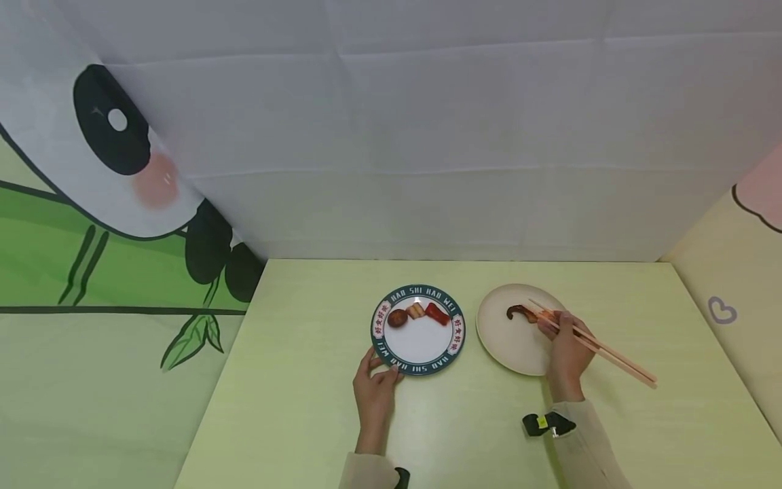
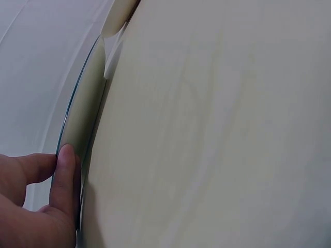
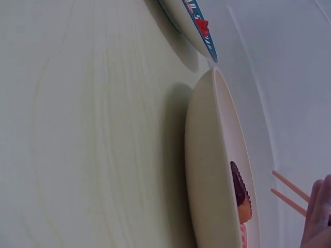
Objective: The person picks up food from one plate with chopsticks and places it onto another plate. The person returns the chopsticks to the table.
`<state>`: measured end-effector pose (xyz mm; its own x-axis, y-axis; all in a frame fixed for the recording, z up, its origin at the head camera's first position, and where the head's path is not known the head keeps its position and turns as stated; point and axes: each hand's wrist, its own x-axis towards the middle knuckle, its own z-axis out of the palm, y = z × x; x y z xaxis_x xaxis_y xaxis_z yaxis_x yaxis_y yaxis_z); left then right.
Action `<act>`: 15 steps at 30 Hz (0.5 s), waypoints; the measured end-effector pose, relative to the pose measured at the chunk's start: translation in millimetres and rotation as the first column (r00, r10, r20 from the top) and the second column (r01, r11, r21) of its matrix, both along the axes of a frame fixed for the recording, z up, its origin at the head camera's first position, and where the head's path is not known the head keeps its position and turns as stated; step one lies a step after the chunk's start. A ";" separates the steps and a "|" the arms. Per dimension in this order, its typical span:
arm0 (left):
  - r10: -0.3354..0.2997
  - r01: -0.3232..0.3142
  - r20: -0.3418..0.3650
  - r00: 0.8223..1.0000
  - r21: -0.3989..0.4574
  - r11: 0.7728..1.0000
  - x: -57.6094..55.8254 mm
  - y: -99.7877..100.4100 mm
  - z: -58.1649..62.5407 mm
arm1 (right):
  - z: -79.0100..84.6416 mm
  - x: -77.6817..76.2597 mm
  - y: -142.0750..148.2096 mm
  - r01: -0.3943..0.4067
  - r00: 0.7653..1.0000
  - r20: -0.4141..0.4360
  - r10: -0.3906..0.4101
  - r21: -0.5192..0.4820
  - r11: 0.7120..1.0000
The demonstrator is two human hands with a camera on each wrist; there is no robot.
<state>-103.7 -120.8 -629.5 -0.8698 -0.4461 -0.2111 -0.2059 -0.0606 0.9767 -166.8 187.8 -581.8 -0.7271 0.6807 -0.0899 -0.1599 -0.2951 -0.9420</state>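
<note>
My left hand (image 1: pixel 375 392) pinches the near rim of a white plate with a green lettered border (image 1: pixel 453 339). On that plate lie a round brown piece (image 1: pixel 398 318), a pale striped piece (image 1: pixel 416 310) and a red piece (image 1: pixel 437 314). In my right hand (image 1: pixel 567 353) I hold a pair of wooden chopsticks (image 1: pixel 623 361) over a cream plate (image 1: pixel 510 353). A dark, curled piece like an octopus tentacle (image 1: pixel 516 310) lies there beside an orange piece (image 3: pixel 245 211) and a partly hidden pink one (image 3: pixel 243 233). The chopstick tips stand apart, above the food in the right wrist view.
Both plates stand side by side on a pale yellow-green table (image 1: pixel 293 380). Behind the table rises a white cloth (image 1: pixel 427 170). A cartoon-printed wall (image 1: pixel 110 272) borders the left side, and a cream wall with a heart (image 1: pixel 723 310) the right.
</note>
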 end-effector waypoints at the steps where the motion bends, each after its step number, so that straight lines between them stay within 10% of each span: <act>1: -0.002 0.002 -0.004 1.000 0.001 1.000 0.1 -0.2 -0.5 | 0.5 0.3 -0.8 -0.002 1.000 -0.004 0.002 0.000 1.000; 15: -0.005 0.006 -0.012 1.000 0.017 1.000 0.3 0.0 -1.1 | 7.9 3.1 -15.8 -0.084 0.995 -0.060 0.086 0.040 0.996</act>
